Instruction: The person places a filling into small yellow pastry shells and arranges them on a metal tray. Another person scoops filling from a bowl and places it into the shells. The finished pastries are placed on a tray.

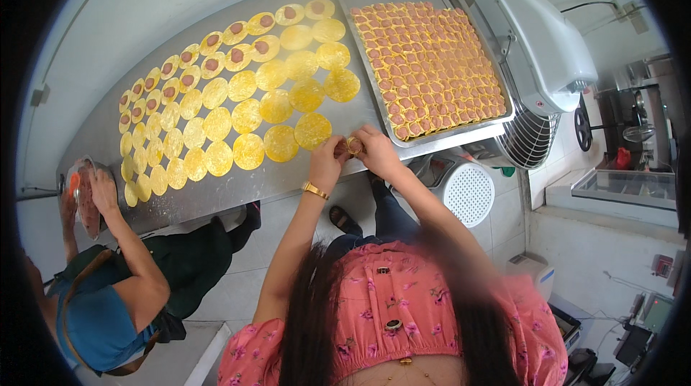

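Note:
Just past the table's near edge, my left hand (330, 158) and my right hand (377, 151) meet with their fingers curled around one small open-topped dumpling (353, 145). Its yellow wrapper is gathered round a pinkish meat filling. Rows of round yellow dumpling wrappers (247, 150) lie flat on the metal table to the left, and those in the far rows carry dabs of meat filling (266, 21). On the right, a metal tray (448, 129) is packed with rows of finished-looking dumplings (432, 69).
At the left end of the metal table (209, 195), a co-worker (108, 299) holds a metal bowl (88, 206) of meat filling. A white floor mixer (536, 47) with a wire guard stands beyond the tray. A white perforated stool (468, 195) is below the table at right.

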`<state>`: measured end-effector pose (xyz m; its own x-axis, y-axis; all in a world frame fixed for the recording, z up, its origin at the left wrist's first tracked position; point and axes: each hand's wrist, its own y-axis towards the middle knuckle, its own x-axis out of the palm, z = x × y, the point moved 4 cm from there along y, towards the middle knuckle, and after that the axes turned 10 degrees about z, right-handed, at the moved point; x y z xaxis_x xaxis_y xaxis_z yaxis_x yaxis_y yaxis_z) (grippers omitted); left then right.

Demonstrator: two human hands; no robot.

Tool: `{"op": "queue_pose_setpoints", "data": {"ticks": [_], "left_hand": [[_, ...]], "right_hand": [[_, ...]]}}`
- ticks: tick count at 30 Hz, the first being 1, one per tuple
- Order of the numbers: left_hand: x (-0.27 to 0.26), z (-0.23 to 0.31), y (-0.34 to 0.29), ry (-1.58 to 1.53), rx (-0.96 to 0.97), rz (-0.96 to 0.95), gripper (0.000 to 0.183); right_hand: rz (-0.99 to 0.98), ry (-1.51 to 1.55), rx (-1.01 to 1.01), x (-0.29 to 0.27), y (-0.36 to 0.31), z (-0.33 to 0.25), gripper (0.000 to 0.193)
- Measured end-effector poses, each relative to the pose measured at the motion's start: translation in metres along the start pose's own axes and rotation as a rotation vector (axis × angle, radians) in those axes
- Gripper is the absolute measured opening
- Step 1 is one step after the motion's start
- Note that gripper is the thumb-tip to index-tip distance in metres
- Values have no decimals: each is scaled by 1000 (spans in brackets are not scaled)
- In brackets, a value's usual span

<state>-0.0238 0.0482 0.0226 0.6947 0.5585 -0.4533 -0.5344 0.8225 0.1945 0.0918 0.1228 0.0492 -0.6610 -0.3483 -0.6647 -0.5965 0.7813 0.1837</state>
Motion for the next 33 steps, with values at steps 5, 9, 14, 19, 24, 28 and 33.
{"op": "queue_pose_setpoints", "data": {"ticks": [5,9,14,19,24,28,33], "left_hand": [[1,-3,-3,35,-79,-86,25],[-4,1,-3,79,25,22,25],[-2,0,-4,42,-44,-104,29],[-5,3,-5,124,19,-85,27],[-3,3,-1,89,19,-104,23],[-3,3,-5,47,-37,-77,22],[-2,7,-7,29,-63,-45,22]], "right_hand": [[-45,59,-107,-1,5,-3,27],[12,-24,21,-4,2,4,25],[-59,-10,-17,6,3,6,25],[-40,4,-11,3,4,7,18],[8,-14,-75,5,-1,-4,25],[107,24,-113,5,-6,-4,22],[69,-19,-140,7,-10,-1,27]]}}
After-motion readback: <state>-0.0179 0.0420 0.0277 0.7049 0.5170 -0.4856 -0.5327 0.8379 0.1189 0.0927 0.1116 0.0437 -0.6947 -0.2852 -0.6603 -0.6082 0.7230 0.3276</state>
